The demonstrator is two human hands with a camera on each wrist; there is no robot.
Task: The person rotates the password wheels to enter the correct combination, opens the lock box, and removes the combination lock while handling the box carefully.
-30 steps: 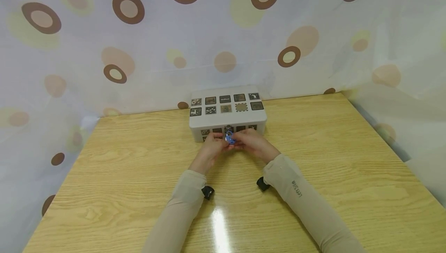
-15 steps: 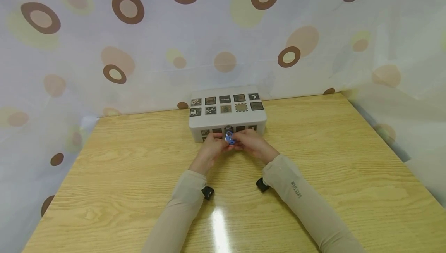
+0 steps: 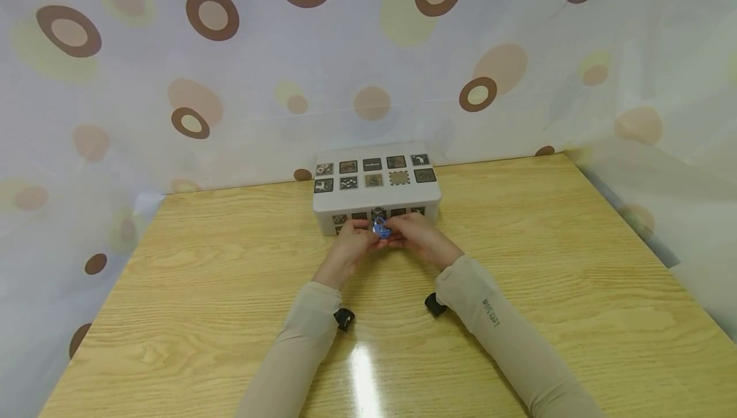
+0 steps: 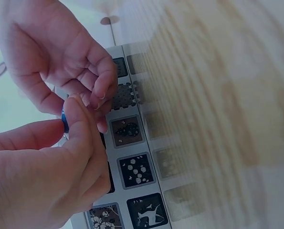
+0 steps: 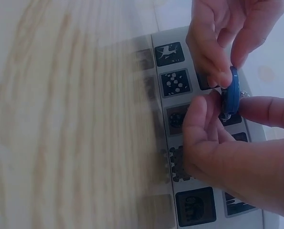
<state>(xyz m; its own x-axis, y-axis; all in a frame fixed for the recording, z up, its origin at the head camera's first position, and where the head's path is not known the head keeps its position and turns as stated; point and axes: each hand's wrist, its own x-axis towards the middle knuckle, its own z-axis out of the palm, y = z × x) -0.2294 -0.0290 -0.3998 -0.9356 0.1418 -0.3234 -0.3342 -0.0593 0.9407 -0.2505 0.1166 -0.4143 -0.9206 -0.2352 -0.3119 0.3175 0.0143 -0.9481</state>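
Note:
A small blue padlock (image 3: 381, 229) with a light pattern sits at the metal clasp (image 3: 378, 212) on the front of a white box (image 3: 377, 199). My left hand (image 3: 349, 245) pinches it from the left between thumb and fingers. From the other side my right hand (image 3: 423, 235) holds it too, thumb and fingertips on its lower part in the right wrist view. That view has the padlock (image 5: 233, 90) edge-on, with small silvery metal bits beside it. Whether its shackle is through the clasp is hidden. The box's lid is down, printed with dark square pictures.
A wooden table (image 3: 230, 315) bears the box near its back edge. Behind it hangs a white curtain (image 3: 259, 85) with brown and beige circles, also along both sides. Black straps (image 3: 343, 319) sit at both wrists.
Hardly anything differs. Both hands stay at the padlock, which turns very slightly between the fingers; the box has not moved.

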